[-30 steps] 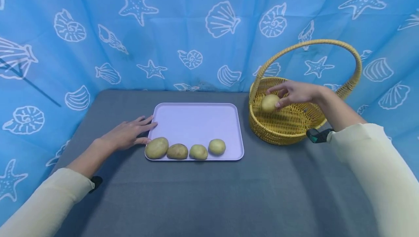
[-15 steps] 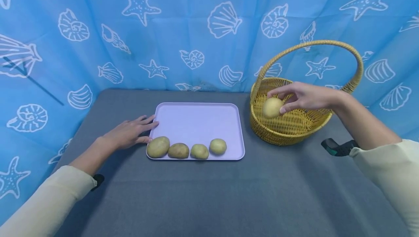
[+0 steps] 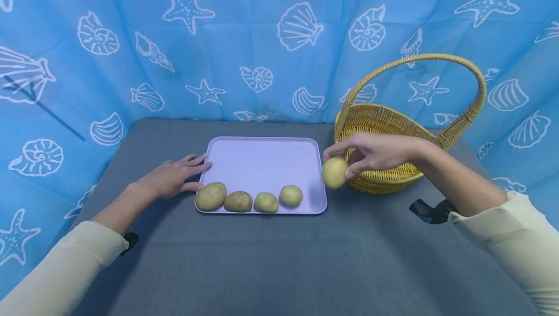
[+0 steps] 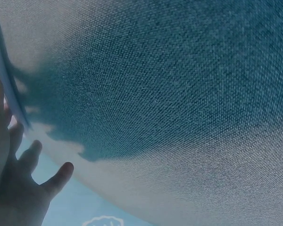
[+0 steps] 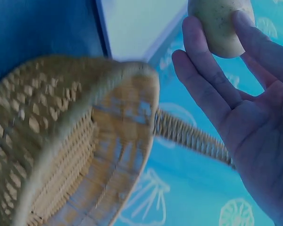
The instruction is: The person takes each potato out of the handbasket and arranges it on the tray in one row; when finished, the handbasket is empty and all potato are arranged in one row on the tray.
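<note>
My right hand [image 3: 371,153] pinches a pale round potato [image 3: 335,173] between thumb and fingertips, above the gap between tray and basket. In the right wrist view the same potato [image 5: 221,28] shows in the fingers, near the wicker basket [image 5: 132,70]. My left hand [image 3: 172,176] lies with spread fingers at the left edge of the lilac tray [image 3: 262,160], fingertips on its rim. Along the tray's front edge sit a large potato [image 3: 211,196], a darker potato [image 3: 238,201], a small potato [image 3: 266,202] and a round potato [image 3: 290,195].
The yellow wicker basket [image 3: 380,187] with its tall arched handle [image 3: 436,56] stands right of the tray. A grey cloth [image 3: 279,262] covers the table. Behind it hangs a blue curtain [image 3: 262,39] with white shell and starfish prints.
My right hand has lifted the potato out of the basket and carried it left and toward me, to the tray's right edge. The left hand stays at the tray.
</note>
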